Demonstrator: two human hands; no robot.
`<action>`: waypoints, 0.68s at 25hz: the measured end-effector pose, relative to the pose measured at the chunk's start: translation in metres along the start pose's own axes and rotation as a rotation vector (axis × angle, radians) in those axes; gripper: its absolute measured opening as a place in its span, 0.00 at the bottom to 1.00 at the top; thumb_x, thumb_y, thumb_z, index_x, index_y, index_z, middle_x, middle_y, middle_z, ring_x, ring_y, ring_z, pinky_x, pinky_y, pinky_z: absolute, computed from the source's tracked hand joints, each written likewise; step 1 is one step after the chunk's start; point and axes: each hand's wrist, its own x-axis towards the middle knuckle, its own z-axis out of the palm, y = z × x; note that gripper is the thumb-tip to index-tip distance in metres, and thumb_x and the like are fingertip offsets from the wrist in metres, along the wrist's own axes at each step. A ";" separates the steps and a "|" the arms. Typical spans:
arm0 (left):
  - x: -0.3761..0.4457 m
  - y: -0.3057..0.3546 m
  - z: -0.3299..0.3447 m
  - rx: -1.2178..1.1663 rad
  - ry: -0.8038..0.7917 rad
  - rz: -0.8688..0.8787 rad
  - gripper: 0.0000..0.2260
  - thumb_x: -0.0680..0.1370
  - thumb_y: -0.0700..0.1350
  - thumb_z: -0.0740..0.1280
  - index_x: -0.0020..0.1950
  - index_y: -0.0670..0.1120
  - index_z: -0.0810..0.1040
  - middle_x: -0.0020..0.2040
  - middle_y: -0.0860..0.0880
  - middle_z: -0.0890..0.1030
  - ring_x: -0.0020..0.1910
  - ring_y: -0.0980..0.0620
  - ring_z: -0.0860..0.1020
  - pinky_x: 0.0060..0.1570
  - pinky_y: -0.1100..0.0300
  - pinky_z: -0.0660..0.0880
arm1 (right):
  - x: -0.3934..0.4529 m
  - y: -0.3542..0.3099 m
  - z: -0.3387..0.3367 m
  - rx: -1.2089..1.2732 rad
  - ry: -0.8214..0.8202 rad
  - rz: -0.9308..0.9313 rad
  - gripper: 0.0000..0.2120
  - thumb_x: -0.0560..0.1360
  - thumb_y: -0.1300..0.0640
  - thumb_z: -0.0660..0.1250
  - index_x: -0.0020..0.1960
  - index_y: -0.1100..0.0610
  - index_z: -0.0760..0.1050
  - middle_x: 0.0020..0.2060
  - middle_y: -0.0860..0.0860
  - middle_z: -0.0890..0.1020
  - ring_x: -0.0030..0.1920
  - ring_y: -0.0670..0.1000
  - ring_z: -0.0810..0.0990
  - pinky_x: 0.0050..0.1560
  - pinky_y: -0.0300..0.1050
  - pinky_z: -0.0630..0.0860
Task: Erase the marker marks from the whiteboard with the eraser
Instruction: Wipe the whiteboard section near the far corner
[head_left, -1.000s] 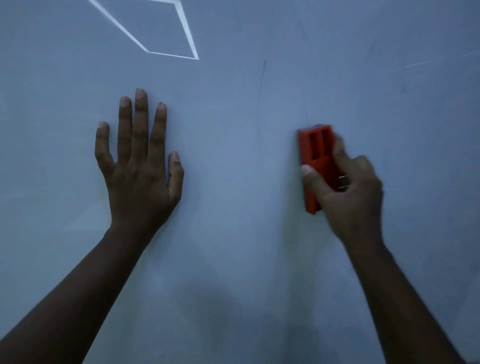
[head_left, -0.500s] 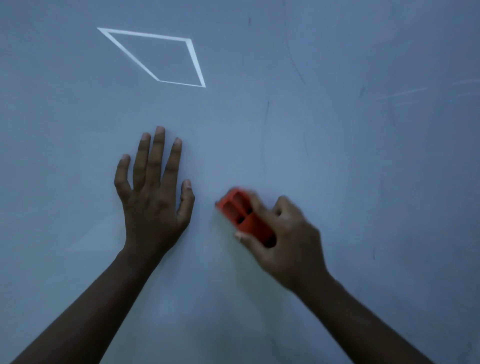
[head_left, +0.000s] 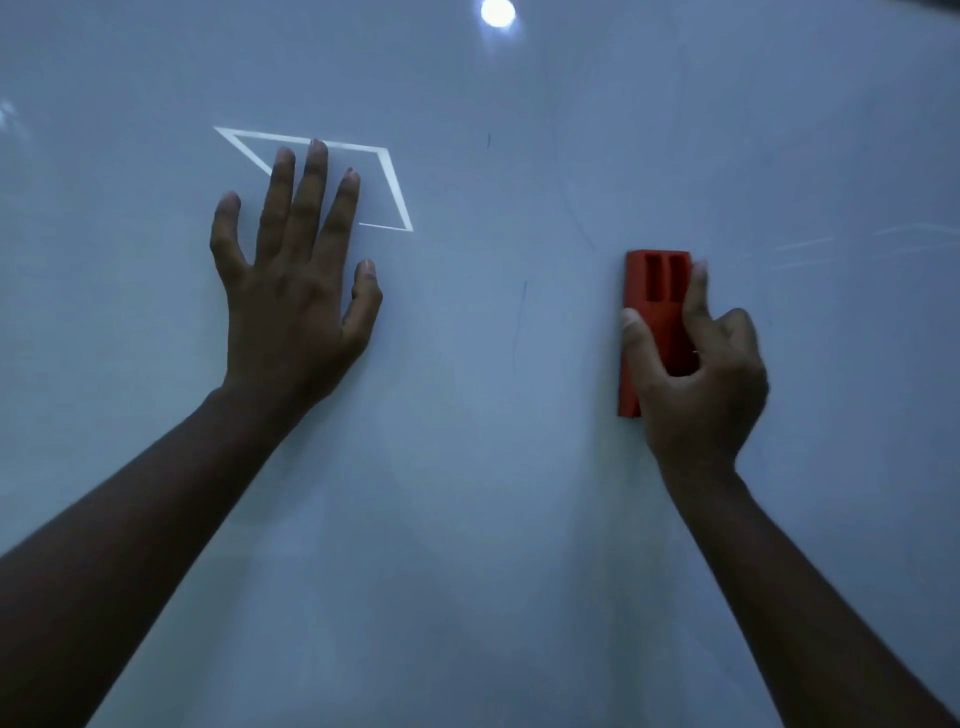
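Pressure is the main thing in this step: the right hand (head_left: 701, 374) should keep the red eraser (head_left: 652, 312) flat against the whiteboard (head_left: 467, 519) so its whole face wipes, not one edge. That hand grips the eraser with its thumb curled along the left side and its fingers curled over the back; the eraser stands upright, long side vertical, in the right half of the board, about mid-height in view. Faint marker marks (head_left: 521, 322), thin dark vertical strokes, lie between the two hands, and more thin lines run higher up towards the top edge; overlapping passes across these look like the sensible course. The left hand (head_left: 291, 291) lies flat on the board in the left half, fingers straight and spread, holding nothing; it appears to brace the body. Its fingertips overlap a bright four-sided outline (head_left: 397, 200), which looks like a reflection and not ink, as does the round glare spot (head_left: 497, 12) near the top edge.

The eraser is a plastic block with two long slots moulded in its back.
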 end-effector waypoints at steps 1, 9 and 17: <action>0.000 0.001 0.002 0.005 0.000 -0.003 0.29 0.87 0.51 0.54 0.87 0.46 0.54 0.88 0.44 0.52 0.87 0.46 0.49 0.82 0.35 0.47 | -0.007 -0.011 0.005 0.014 -0.021 -0.050 0.34 0.77 0.36 0.68 0.79 0.48 0.68 0.41 0.52 0.71 0.38 0.51 0.73 0.39 0.52 0.77; -0.003 0.002 0.004 -0.013 -0.012 0.008 0.29 0.87 0.53 0.52 0.87 0.45 0.52 0.88 0.43 0.51 0.87 0.46 0.49 0.82 0.35 0.45 | -0.084 -0.064 0.026 0.136 -0.289 -0.662 0.33 0.76 0.38 0.72 0.76 0.53 0.74 0.39 0.51 0.72 0.37 0.49 0.69 0.29 0.43 0.68; -0.004 0.000 0.004 -0.019 0.064 0.039 0.28 0.86 0.50 0.55 0.86 0.43 0.58 0.87 0.43 0.55 0.86 0.46 0.54 0.82 0.35 0.48 | 0.030 -0.043 0.020 0.136 -0.154 -0.294 0.34 0.73 0.32 0.68 0.76 0.42 0.72 0.38 0.48 0.70 0.34 0.45 0.69 0.35 0.43 0.68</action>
